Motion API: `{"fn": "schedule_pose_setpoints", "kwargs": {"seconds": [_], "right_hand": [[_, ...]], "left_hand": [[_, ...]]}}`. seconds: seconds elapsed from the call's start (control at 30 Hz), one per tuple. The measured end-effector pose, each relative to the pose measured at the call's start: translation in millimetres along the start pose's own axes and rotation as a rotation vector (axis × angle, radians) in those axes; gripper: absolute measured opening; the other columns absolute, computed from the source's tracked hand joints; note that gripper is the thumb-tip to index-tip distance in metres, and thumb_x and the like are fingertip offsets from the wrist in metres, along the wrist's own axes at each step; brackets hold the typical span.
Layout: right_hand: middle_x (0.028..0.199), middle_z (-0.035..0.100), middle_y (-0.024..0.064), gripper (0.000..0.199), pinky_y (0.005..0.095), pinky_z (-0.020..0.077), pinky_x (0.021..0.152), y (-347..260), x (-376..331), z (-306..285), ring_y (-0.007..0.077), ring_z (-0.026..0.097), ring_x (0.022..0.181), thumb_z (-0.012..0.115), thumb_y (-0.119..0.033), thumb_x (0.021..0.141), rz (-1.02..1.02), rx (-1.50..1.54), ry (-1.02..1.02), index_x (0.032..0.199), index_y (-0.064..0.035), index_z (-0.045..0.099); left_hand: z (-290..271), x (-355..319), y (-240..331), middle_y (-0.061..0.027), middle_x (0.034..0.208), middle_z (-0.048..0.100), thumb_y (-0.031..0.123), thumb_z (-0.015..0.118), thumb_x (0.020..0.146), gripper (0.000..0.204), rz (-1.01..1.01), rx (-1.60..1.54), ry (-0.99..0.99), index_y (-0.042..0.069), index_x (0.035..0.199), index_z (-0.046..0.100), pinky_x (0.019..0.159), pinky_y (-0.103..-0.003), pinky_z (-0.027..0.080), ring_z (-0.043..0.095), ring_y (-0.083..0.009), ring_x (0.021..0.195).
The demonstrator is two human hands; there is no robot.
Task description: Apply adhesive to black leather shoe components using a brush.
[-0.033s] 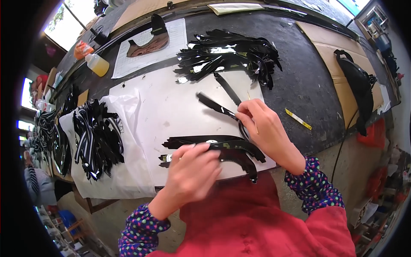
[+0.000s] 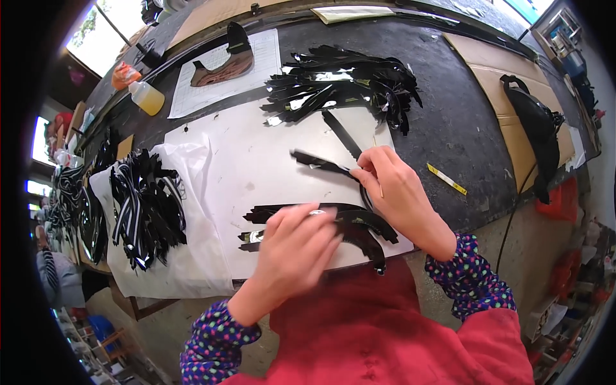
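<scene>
Bottle (image 2: 147,98) holds yellow liquid (image 2: 151,102); right hand (image 2: 393,186) pinches a black strip (image 2: 321,162); left hand (image 2: 298,247), blurred, partly hides the lower strips (image 2: 367,222), its hold impossible to tell.

Red garment (image 2: 366,333), dotted navy sleeves (image 2: 471,282)

No legible text, numbers or signs. Yellow strip (image 2: 447,179) at 3 o'clock on dark tabletop (image 2: 459,122): marks too small to read.
</scene>
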State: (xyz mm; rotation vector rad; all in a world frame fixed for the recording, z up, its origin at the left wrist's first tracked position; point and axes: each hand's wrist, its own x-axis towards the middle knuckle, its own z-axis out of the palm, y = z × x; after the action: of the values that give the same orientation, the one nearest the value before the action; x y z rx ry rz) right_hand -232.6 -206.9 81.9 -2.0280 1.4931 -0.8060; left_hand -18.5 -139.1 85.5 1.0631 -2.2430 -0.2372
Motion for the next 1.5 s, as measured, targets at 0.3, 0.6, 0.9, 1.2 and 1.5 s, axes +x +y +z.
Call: {"fn": "schedule_pose_setpoints", "kwargs": {"seconds": [0.3, 0.6, 0.9, 1.2, 1.5], "right_hand": [[0.094, 0.068, 0.0191, 0.02, 0.0444, 0.0538, 0.075, 18, 16, -6, 0.0389, 0.068, 0.085, 0.069, -0.013, 0.091, 0.09, 0.089, -0.028, 0.101, 0.0007, 0.059], [0.088, 0.07, 0.0145, 0.011, 0.0335, 0.0533, 0.075, 35, 45, -15, 0.025, 0.07, 0.083, 0.065, -0.004, 0.092, -0.221, 0.214, 0.078, 0.101, 0.0019, 0.062], [0.089, 0.068, 0.0141, 0.011, 0.0353, 0.0525, 0.076, -12, 50, -54, 0.0241, 0.068, 0.084, 0.065, -0.003, 0.092, -0.338, 0.452, -0.11, 0.1, 0.0014, 0.059], [0.092, 0.065, 0.0126, 0.014, 0.0409, 0.0531, 0.072, 38, 29, -13, 0.0333, 0.066, 0.083, 0.066, -0.013, 0.094, -0.358, 0.036, -0.162, 0.101, -0.0036, 0.059], [0.105, 0.065, 0.016, 0.022, 0.0425, 0.0498, 0.09, 66, -56, -100, 0.0344, 0.062, 0.101, 0.068, -0.007, 0.089, 0.105, -0.507, 0.071, 0.109, -0.0006, 0.061]], "left_hand": [[38, 59, -53, -0.0003, 0.105, 0.066, 0.006, 0.063, 0.082, 0.026, 0.124, 0.384, -0.077, 0.009, 0.107, 0.069, 0.101, -0.04, 0.041, 0.063, -0.0166, 0.104], [22, 36, -22, -0.0071, 0.099, 0.067, 0.007, 0.067, 0.078, 0.024, 0.459, 0.389, 0.045, 0.0, 0.101, 0.071, 0.085, -0.038, 0.053, 0.066, -0.0202, 0.091], [33, 0, -25, -0.0073, 0.113, 0.066, 0.009, 0.067, 0.081, 0.037, 0.388, 0.238, -0.02, 0.004, 0.118, 0.07, 0.086, -0.038, 0.051, 0.065, -0.021, 0.1], [-14, 40, -38, -0.0048, 0.104, 0.062, 0.006, 0.069, 0.081, 0.034, 0.435, 0.572, 0.148, 0.003, 0.115, 0.074, 0.079, -0.038, 0.05, 0.06, -0.0202, 0.09], [-10, 9, -47, -0.0095, 0.106, 0.066, 0.005, 0.071, 0.079, 0.022, 0.242, 0.489, -0.03, -0.002, 0.099, 0.072, 0.097, -0.04, 0.049, 0.064, -0.0233, 0.098]]}}
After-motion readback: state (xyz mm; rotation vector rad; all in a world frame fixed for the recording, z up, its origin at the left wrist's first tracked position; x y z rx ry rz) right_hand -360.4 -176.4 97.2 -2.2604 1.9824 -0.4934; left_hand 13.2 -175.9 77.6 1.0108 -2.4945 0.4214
